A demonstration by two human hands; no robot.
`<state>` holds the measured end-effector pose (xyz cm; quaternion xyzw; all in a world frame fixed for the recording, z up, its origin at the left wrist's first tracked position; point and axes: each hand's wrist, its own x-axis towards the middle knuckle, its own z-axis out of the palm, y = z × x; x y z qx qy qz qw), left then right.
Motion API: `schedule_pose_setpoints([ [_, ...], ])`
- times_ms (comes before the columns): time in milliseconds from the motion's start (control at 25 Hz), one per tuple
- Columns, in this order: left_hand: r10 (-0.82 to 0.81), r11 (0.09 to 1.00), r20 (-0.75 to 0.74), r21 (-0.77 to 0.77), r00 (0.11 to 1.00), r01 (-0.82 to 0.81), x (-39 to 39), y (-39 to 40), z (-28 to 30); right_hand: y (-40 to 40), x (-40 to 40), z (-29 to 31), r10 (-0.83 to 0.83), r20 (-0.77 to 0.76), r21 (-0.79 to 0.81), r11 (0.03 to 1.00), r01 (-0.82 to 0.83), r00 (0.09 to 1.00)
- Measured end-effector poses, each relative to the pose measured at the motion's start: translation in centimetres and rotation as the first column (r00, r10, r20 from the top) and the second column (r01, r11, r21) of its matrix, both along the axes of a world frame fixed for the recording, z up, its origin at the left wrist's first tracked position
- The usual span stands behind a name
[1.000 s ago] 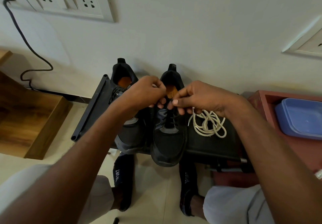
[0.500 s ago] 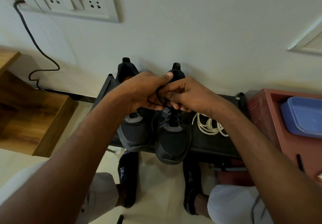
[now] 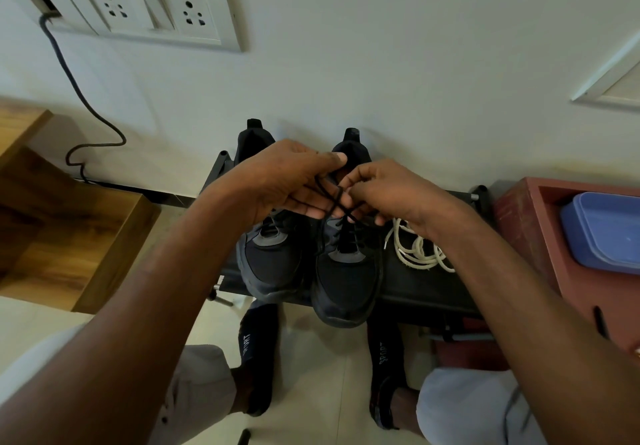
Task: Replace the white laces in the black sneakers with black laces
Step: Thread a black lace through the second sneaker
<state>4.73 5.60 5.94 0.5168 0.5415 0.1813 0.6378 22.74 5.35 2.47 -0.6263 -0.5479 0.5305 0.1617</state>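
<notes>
Two black sneakers stand side by side on a black rack (image 3: pixel 429 289), toes toward me: the left sneaker (image 3: pixel 270 264) and the right sneaker (image 3: pixel 346 282). A black lace (image 3: pixel 341 207) runs up from the right sneaker's eyelets and crosses between my hands. My left hand (image 3: pixel 291 181) pinches one end of it above the shoe's tongue. My right hand (image 3: pixel 388 192) pinches the other end, close beside the left. The removed white laces (image 3: pixel 419 252) lie bunched on the rack to the right of the sneakers, partly under my right wrist.
A red tray (image 3: pixel 540 237) holding a blue plastic box (image 3: pixel 602 233) stands at the right. A wooden cabinet (image 3: pixel 69 230) is at the left. A socket panel (image 3: pixel 152 12) and a cable (image 3: pixel 83 105) are on the wall. My feet in black socks (image 3: pixel 256 351) rest on the floor below the rack.
My hands have drawn slightly apart, and the crossed black lace between them has come into sight. The view has shifted a little.
</notes>
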Motion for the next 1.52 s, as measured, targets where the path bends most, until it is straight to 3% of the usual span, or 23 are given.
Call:
schedule_pose_setpoints([
  [160,-0.155,0.988,-0.018,0.004,0.988,0.155,-0.5,-0.1,0.2,0.0,-0.4,-0.1,-0.253,-0.331,-0.193,0.961,0.197,0.909],
  [280,-0.165,0.984,-0.088,0.047,0.982,0.17,-1.0,0.1,0.5,-0.3,0.1,0.4,-0.318,-0.444,-0.272,0.939,0.212,0.837],
  [360,-0.03,0.993,-0.112,0.108,0.993,0.043,-1.3,0.5,0.7,-0.4,0.5,1.1,-0.213,-0.302,-0.099,0.977,0.191,0.929],
  [440,0.198,0.976,-0.007,0.097,0.98,-0.197,-1.7,1.1,0.6,-0.4,1.0,1.9,-0.106,-0.15,0.176,0.976,0.132,0.983],
  [520,0.317,0.946,0.145,0.018,0.937,-0.322,-1.8,1.6,0.5,-0.4,1.5,2.8,-0.03,-0.281,0.334,0.934,0.127,0.959],
  [600,0.247,0.961,0.181,0.078,0.952,-0.264,-1.5,1.9,0.4,-0.6,1.6,3.7,0.026,-0.407,0.466,0.866,0.183,0.913],
  [720,0.077,0.976,0.213,0.184,0.974,-0.117,0.0,1.2,1.2,-0.6,1.6,3.8,0.014,-0.394,0.684,0.673,0.283,0.919],
  [840,0.03,0.91,0.024,0.412,0.999,-0.037,1.3,0.3,1.7,-0.4,1.8,3.5,-0.043,-0.319,0.803,0.518,0.295,0.947],
  [920,0.046,0.857,-0.045,0.516,0.998,-0.016,2.1,-0.3,1.2,-0.7,1.7,3.5,-0.023,-0.324,0.814,0.502,0.291,0.946],
  [1000,0.04,0.856,0.029,0.515,0.999,-0.049,2.7,-0.9,1.0,-0.9,1.4,3.6,-0.001,-0.314,0.827,0.491,0.274,0.95],
  [1080,0.093,0.792,0.055,0.601,0.994,-0.107,3.0,-0.8,0.8,-0.8,1.2,3.2,-0.026,-0.287,0.841,0.472,0.265,0.957],
  [1200,0.191,0.605,-0.066,0.794,0.979,-0.065,2.9,0.0,-0.3,-0.3,1.5,2.7,-0.096,-0.308,0.802,0.509,0.312,0.947],
  [1400,0.28,0.571,-0.042,0.81,0.959,-0.132,1.7,0.5,-1.3,-0.2,2.0,3.3,-0.115,-0.556,0.484,0.76,0.434,0.823],
  [1520,0.234,0.574,0.022,0.804,0.972,-0.156,1.6,0.6,-0.8,0.4,2.0,2.3,-0.165,-0.318,0.498,0.809,0.312,0.934],
])
